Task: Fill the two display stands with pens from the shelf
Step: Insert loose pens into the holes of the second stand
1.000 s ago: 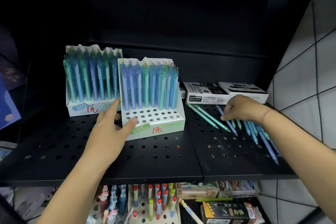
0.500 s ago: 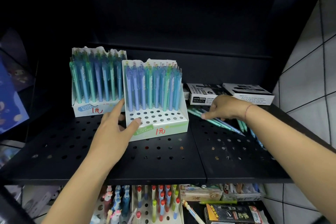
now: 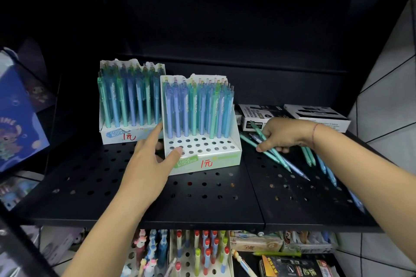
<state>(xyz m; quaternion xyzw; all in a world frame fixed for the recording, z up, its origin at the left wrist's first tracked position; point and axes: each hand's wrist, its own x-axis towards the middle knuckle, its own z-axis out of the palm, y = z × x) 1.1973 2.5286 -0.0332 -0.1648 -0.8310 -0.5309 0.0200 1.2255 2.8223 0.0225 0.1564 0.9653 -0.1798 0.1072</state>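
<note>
Left hand: the left hand (image 3: pixel 149 159) is spread open against the near stand, thumb on its perforated top at the near left corner, forefinger up along its left side wall.
Right hand: the right hand (image 3: pixel 284 135) is closed around a small bunch of teal and blue plastic pens (image 3: pixel 271 153), the fingers curled over them; the tips of the bunch trail to the near right, low over the shelf.
Near stand: the white cardboard display stand printed "COLOR BLOCKING" (image 3: pixel 202 137) has its far rows full of upright blue and green pens, while the near rows of holes are empty.
Far stand: a second white cardboard stand of the same kind (image 3: pixel 128 101) sits just behind and left of the first, full of upright pens.
Loose pens: more teal and blue pens (image 3: pixel 319 159) lie flat on the shelf right of the right hand.
Shelf: the black perforated metal shelf (image 3: pixel 202 198) carries both stands and the pens.
Boxes: two black-and-white cardboard marker boxes (image 3: pixel 315 114) lie at the far right of the shelf, behind the right hand.
</note>
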